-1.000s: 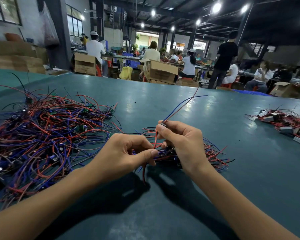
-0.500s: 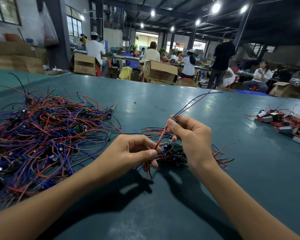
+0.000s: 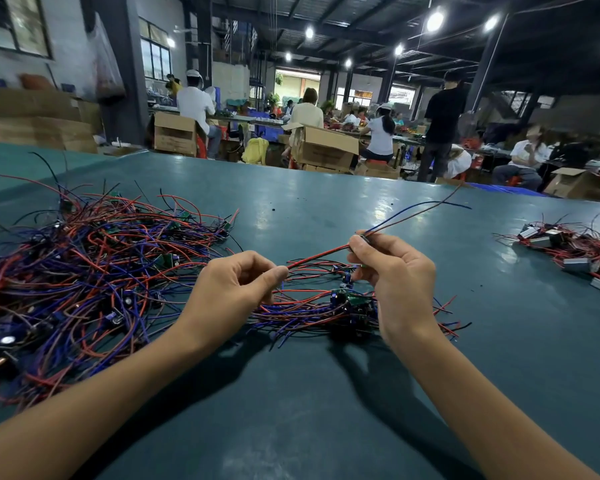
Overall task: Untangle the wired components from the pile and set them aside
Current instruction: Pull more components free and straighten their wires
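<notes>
A big tangled pile of red, blue and black wires with small circuit boards [image 3: 84,271] covers the left of the green table [image 3: 326,209]. A smaller bundle of wired components [image 3: 326,306] lies under my hands. My right hand [image 3: 392,271] pinches one wired component at its small part; its blue and dark wires [image 3: 413,211] stick out up and to the right. My left hand [image 3: 232,289] pinches the far end of that component's red wire [image 3: 317,258], which runs taut between both hands.
A separate heap of red-wired parts with metal boxes [image 3: 575,251] sits at the table's right edge. Beyond the far edge stand cardboard boxes [image 3: 326,147] and several people at other benches.
My right hand has moved up and to the right with the component, drawing the red wire out longer and flatter through my left hand's pinch. The piles have not shifted.
</notes>
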A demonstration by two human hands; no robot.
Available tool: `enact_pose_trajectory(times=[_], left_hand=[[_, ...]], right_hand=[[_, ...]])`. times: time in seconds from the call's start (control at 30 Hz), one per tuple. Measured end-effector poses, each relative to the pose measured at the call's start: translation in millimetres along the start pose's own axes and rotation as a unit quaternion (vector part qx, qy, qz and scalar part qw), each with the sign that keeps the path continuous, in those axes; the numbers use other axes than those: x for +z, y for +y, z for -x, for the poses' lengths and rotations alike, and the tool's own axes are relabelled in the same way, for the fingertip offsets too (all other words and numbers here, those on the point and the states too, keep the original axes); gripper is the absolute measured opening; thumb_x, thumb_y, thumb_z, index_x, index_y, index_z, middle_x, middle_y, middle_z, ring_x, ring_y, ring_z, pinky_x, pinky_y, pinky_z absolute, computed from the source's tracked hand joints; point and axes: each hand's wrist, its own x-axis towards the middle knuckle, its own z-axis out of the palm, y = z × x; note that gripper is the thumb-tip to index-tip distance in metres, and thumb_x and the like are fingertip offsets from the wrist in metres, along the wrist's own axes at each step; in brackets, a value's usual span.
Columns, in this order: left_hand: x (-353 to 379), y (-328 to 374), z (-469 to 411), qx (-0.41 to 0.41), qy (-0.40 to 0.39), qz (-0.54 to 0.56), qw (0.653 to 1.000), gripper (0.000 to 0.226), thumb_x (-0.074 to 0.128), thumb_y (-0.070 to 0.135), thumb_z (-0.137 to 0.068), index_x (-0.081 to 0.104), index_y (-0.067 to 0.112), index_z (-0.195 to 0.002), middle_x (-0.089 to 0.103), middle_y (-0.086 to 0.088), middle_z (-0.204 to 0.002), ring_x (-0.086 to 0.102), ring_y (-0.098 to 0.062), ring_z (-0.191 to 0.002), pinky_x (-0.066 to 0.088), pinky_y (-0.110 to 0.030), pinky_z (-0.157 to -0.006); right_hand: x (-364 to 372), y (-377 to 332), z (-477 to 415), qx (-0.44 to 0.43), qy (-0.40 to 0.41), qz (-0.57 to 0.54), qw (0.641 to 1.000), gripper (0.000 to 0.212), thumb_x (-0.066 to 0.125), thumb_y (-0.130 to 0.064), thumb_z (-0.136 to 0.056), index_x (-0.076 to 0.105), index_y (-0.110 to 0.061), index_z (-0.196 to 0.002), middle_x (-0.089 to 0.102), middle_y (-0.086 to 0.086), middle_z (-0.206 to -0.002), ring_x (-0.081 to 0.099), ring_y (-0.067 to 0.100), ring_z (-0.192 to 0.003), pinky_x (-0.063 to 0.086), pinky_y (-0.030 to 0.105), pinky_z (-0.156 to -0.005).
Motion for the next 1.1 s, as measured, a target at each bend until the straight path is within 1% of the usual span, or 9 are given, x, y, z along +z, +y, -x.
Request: enact_pose_trajectory(times=[0.07, 0.17, 0.3, 0.43, 0.63, 0.7, 0.9, 1.03, 1.1], left_hand=[[0.6, -2.8, -0.3, 0.008, -0.014, 0.001, 1.0, 0.01, 0.069, 0.025, -0.094, 0.071, 0.021, -0.086, 0.075, 0.0, -0.073, 0.068, -0.011, -0.065, 0.051, -0.019, -0.066], [1.0, -2.8, -0.2, 0.04, -0.013, -0.013, 0.999, 0.008, 0.066, 0.021, -0.097, 0.069, 0.02, -0.09, 0.074, 0.001, -0.079, 0.067, -0.015, -0.069, 0.054, -0.025, -0.07], [-0.4, 1.0, 2.7, 0.114, -0.044, -0.111, 0.986, 0.008, 0.067, 0.022, -0.096, 0.067, 0.022, -0.088, 0.068, 0.008, -0.068, 0.062, -0.006, -0.061, 0.045, -0.015, -0.06], [-0.9, 5.2, 4.4, 0.198, -0.106, -0.211, 0.951, 0.017, 0.066, 0.029, -0.096, 0.065, 0.013, -0.089, 0.055, 0.013, -0.06, 0.048, -0.006, -0.052, 0.038, -0.019, -0.053], [-8.5, 6.3, 0.5, 0.241, -0.163, -0.223, 0.93, 0.029, 0.066, 0.038, -0.092, 0.065, 0.01, -0.083, 0.059, 0.0, -0.056, 0.047, -0.019, -0.05, 0.038, -0.031, -0.05], [-9.7, 5.7, 0.9, 0.251, -0.164, -0.219, 0.928, 0.032, 0.069, 0.039, -0.09, 0.066, 0.009, -0.08, 0.061, 0.002, -0.058, 0.047, -0.015, -0.05, 0.038, -0.027, -0.049], [-13.9, 2.3, -0.6, 0.248, -0.12, -0.224, 0.935, 0.016, 0.069, 0.028, -0.093, 0.071, 0.012, -0.091, 0.06, 0.017, -0.068, 0.05, 0.0, -0.058, 0.038, -0.013, -0.057], [-17.4, 1.7, -2.2, 0.163, -0.048, -0.145, 0.975, 0.011, 0.066, 0.025, -0.096, 0.068, 0.017, -0.09, 0.061, 0.004, -0.063, 0.052, -0.015, -0.053, 0.043, -0.031, -0.051], [-21.7, 4.0, -4.9, 0.11, -0.004, -0.063, 0.992, 0.016, 0.066, 0.028, -0.097, 0.068, 0.019, -0.085, 0.063, 0.001, -0.064, 0.047, -0.017, -0.052, 0.039, -0.03, -0.049]], right_hand=[[-1.1, -0.7, -1.2, 0.021, 0.005, -0.028, 0.999, 0.008, 0.077, -0.007, -0.086, 0.078, -0.005, -0.094, 0.073, 0.005, -0.078, 0.067, 0.02, -0.074, 0.052, 0.027, -0.06], [-2.2, -1.9, -2.3, 0.038, 0.014, -0.048, 0.998, 0.005, 0.077, -0.007, -0.085, 0.078, -0.004, -0.089, 0.072, 0.006, -0.075, 0.066, 0.02, -0.072, 0.051, 0.026, -0.058], [-3.1, -1.4, -4.1, 0.044, 0.028, -0.047, 0.998, 0.006, 0.077, -0.007, -0.086, 0.076, -0.002, -0.09, 0.07, 0.006, -0.075, 0.065, 0.019, -0.071, 0.052, 0.027, -0.06], [-5.1, 0.4, -5.7, 0.047, 0.039, -0.039, 0.997, 0.009, 0.077, -0.007, -0.086, 0.076, 0.0, -0.092, 0.069, 0.008, -0.078, 0.064, 0.018, -0.072, 0.052, 0.025, -0.059], [-3.1, 5.2, -5.1, 0.057, 0.034, -0.011, 0.998, 0.004, 0.077, -0.007, -0.086, 0.076, -0.003, -0.088, 0.07, 0.004, -0.075, 0.065, 0.016, -0.07, 0.052, 0.023, -0.057], [-3.9, 4.8, -5.5, 0.067, 0.034, -0.017, 0.997, 0.003, 0.078, -0.006, -0.085, 0.076, -0.004, -0.085, 0.07, 0.004, -0.073, 0.065, 0.017, -0.069, 0.052, 0.025, -0.057], [-8.4, 1.0, -7.3, 0.09, 0.048, -0.048, 0.994, 0.011, 0.072, -0.009, -0.089, 0.071, -0.008, -0.078, 0.066, 0.002, -0.066, 0.065, 0.018, -0.062, 0.053, 0.029, -0.051], [-14.1, -4.2, -12.4, 0.082, 0.074, -0.049, 0.993, 0.014, 0.068, -0.015, -0.094, 0.072, -0.003, -0.089, 0.07, 0.003, -0.069, 0.067, 0.018, -0.06, 0.051, 0.028, -0.046], [-16.0, -5.6, -13.2, 0.079, 0.072, -0.051, 0.993, 0.014, 0.07, -0.014, -0.093, 0.072, -0.001, -0.088, 0.069, 0.005, -0.07, 0.066, 0.019, -0.06, 0.051, 0.028, -0.047]])
